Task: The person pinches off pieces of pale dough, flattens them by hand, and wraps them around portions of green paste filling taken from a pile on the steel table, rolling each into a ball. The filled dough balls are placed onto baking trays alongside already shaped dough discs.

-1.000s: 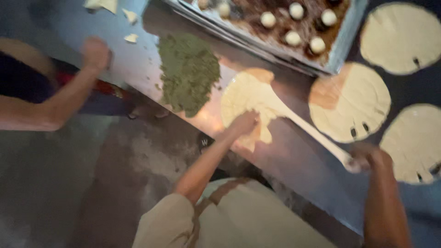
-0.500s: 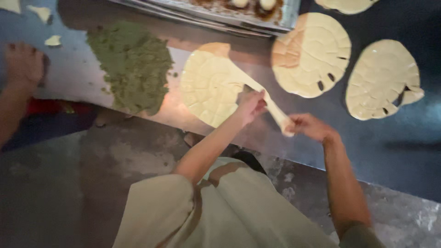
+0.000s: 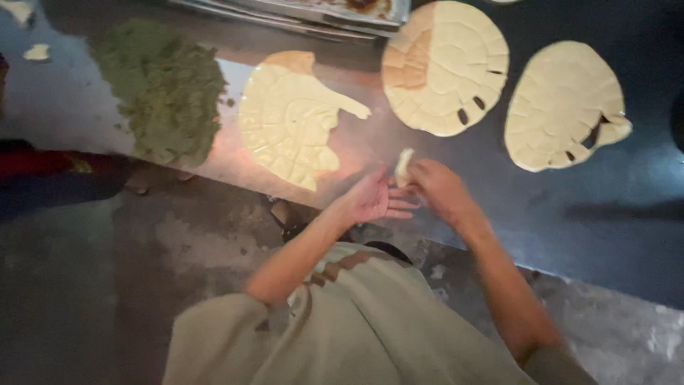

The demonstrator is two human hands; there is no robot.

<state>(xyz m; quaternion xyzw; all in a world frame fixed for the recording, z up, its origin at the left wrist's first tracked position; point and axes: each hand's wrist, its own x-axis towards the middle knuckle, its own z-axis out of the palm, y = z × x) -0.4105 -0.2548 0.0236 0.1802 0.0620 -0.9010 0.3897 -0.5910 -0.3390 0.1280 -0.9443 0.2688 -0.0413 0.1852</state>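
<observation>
My left hand (image 3: 374, 201) is open, palm up, just off the near edge of the metal table (image 3: 399, 153). Right beside it, my right hand (image 3: 438, 189) pinches a small pale lump of dough (image 3: 404, 167), touching my left fingertips. A flat scored dough sheet (image 3: 291, 118) with a torn right edge lies on the table just beyond my hands. Two more scored dough rounds lie farther right, one (image 3: 445, 68) behind my hands and another (image 3: 563, 105) at the far right.
A mound of green filling (image 3: 165, 89) sits on the table at left. Metal trays (image 3: 320, 13) line the back edge. Small dough scraps (image 3: 37, 52) lie at the far left. A grey stone floor (image 3: 107, 285) is below the table edge.
The long strip of dough stretching from the sheet is gone; my right hand now holds a small lump. Both hands have come together near the table edge. The other person's hand has left view.
</observation>
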